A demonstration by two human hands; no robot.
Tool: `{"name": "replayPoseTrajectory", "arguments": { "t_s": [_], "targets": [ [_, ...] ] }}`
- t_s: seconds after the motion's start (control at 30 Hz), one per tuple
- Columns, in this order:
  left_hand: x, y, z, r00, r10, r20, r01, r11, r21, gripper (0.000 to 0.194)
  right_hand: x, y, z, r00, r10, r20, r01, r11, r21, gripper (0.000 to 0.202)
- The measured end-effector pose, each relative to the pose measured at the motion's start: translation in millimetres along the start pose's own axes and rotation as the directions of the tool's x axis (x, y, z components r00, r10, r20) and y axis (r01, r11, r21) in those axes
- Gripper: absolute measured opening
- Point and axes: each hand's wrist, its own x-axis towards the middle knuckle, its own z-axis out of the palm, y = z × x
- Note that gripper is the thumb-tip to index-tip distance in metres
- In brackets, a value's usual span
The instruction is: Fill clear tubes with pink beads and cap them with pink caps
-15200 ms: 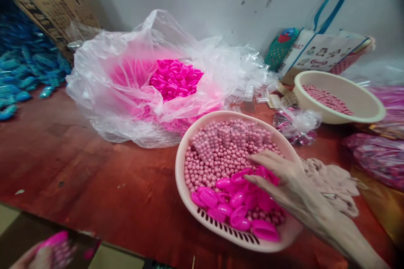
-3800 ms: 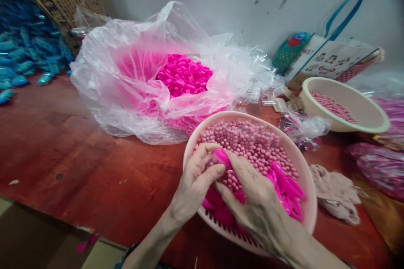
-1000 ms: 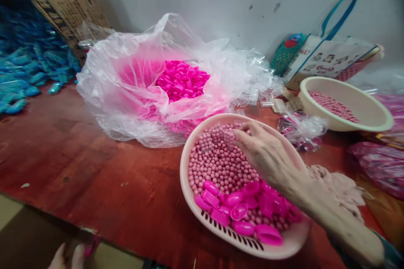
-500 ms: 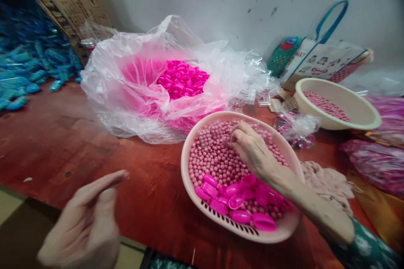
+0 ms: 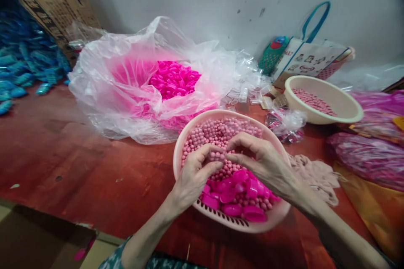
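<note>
A pale pink plastic basin [image 5: 178, 151] with a slotted side holds many round pink beads [image 5: 202, 134]. Glossy magenta plastic pieces [image 5: 232, 209], oval and cup-like, lie in its near part. Over the beads, my left hand [image 5: 192, 176] curls its thumb and index finger around a small cluster of pink beads. My right hand [image 5: 257, 159] comes in from the other side, its thumb and fingertips pinched at the same cluster. The two hands' fingertips nearly touch. Whether a clear case encloses those beads is too small to tell.
Behind the basin, a clear plastic bag [image 5: 94, 92] holds magenta pieces. A cream bowl [image 5: 355, 113] of pink beads stands at the right, near a tote bag [image 5: 303, 61], wrapped bundles [image 5: 362, 162] and a beige cloth [image 5: 315, 176]. Blue wrapped pieces [image 5: 28, 67] are piled far left.
My left hand has moved from beside the basin, over the table edge, to above the beads. My right hand has drawn nearer to me and meets it. The view has shifted slightly right.
</note>
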Motion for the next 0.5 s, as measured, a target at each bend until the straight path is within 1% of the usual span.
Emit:
{"name": "replayPoseTrajectory", "arguments": {
  "t_s": [0.07, 0.13, 0.17, 0.2, 0.27, 0.33, 0.4, 0.43, 0.47, 0.5],
  "targets": [
    [-0.3, -1.6, -0.8, 0.996, -0.04, -0.085, 0.036, 0.998, -0.05, 0.016, -14.1, 9.2, -0.4, 0.996, 0.004, 0.086, 0.005, 0.994, -0.106, 0.009],
    [-0.7, -3.2, -2.3, 0.988, -0.075, -0.136, 0.059, 0.991, -0.121, 0.016, -35.1, 19.5, 3.9, 0.978, -0.017, 0.21, 0.054, 0.984, -0.169, 0.021],
    [-0.6, -4.2, -3.0, 0.985, -0.09, -0.146, 0.067, 0.985, -0.157, 0.017, -46.0, 24.3, 7.5, 0.97, -0.024, 0.242, 0.067, 0.983, -0.17, 0.03],
    [-0.4, -5.3, -3.6, 0.984, -0.1, -0.148, 0.072, 0.98, -0.187, 0.017, -55.6, 28.5, 11.6, 0.965, -0.04, 0.258, 0.084, 0.983, -0.163, 0.037],
    [0.2, -7.5, -4.2, 0.983, -0.113, -0.146, 0.08, 0.973, -0.217, 0.018, -65.5, 33.8, 18.3, 0.97, -0.051, 0.238, 0.087, 0.986, -0.145, 0.041],
    [0.8, -9.1, -4.5, 0.983, -0.106, -0.149, 0.071, 0.973, -0.222, 0.018, -59.8, 34.3, 20.1, 0.976, -0.046, 0.215, 0.078, 0.987, -0.143, 0.035],
    [1.1, -9.4, -4.7, 0.985, -0.092, -0.147, 0.057, 0.973, -0.225, 0.018, -42.8, 30.9, 15.6, 0.983, 0.007, 0.185, 0.012, 0.995, -0.102, 0.025],
    [1.2, -9.2, -4.9, 0.986, -0.087, -0.145, 0.053, 0.972, -0.228, 0.018, -33.2, 28.6, 11.7, 0.987, 0.058, 0.152, -0.054, 0.998, -0.031, 0.02],
    [1.2, -8.6, -5.1, 0.987, -0.087, -0.139, 0.053, 0.972, -0.228, 0.018, -24.6, 26.3, 7.6, 0.987, 0.119, 0.111, -0.128, 0.989, 0.077, 0.016],
    [1.2, -8.0, -5.4, 0.988, -0.09, -0.128, 0.059, 0.972, -0.226, 0.018, -17.9, 24.4, 3.9, 0.98, 0.185, 0.069, -0.195, 0.957, 0.213, 0.014]
  ]
}}
